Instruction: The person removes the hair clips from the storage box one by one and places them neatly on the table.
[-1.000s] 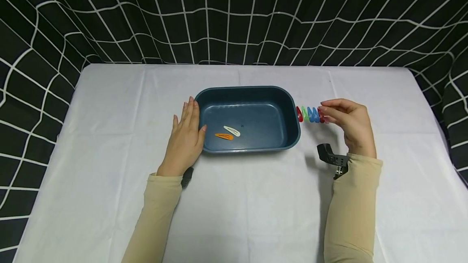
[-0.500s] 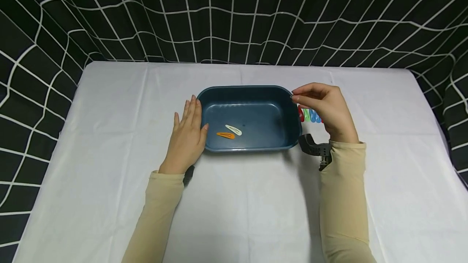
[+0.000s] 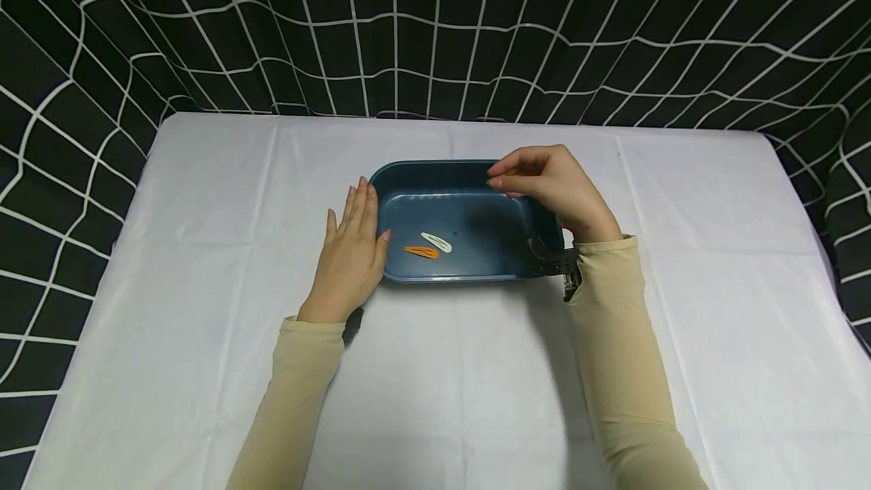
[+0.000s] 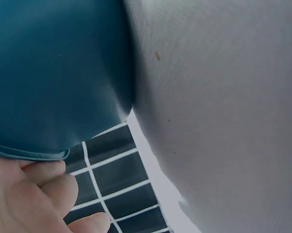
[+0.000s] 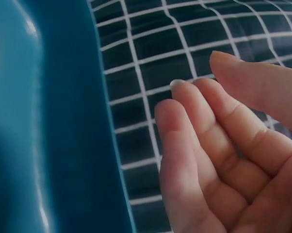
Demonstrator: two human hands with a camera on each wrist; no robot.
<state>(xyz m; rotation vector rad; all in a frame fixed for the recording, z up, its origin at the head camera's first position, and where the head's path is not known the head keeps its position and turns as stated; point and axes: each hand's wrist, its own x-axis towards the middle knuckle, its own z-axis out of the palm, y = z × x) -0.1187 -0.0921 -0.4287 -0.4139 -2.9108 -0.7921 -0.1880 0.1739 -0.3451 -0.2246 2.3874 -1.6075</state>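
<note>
A dark blue plastic tray (image 3: 469,278) sits on the white table. On its floor lie a white snap hair clip (image 3: 437,242) and an orange snap hair clip (image 3: 422,252). My left hand (image 3: 345,255) rests against the tray's left end with fingers extended; the left wrist view shows its fingers by the rim. Over the tray's back right part hovers my right hand (image 3: 544,184), thumb and fingers bent loosely. No clip shows between its fingertips in the right wrist view. Beyond the right rim, a red clip (image 3: 563,227) barely peeks out below the right hand.
A white cloth (image 3: 463,384) covers the table. Black fabric with white netting (image 3: 435,44) stands behind the table and along both sides. A black wrist camera mount (image 3: 553,259) overlaps the tray's front right corner.
My right hand has left the row of coloured clips, the end red clip staying in the row, and moved left over the tray. The left hand stays at the tray's left end.
</note>
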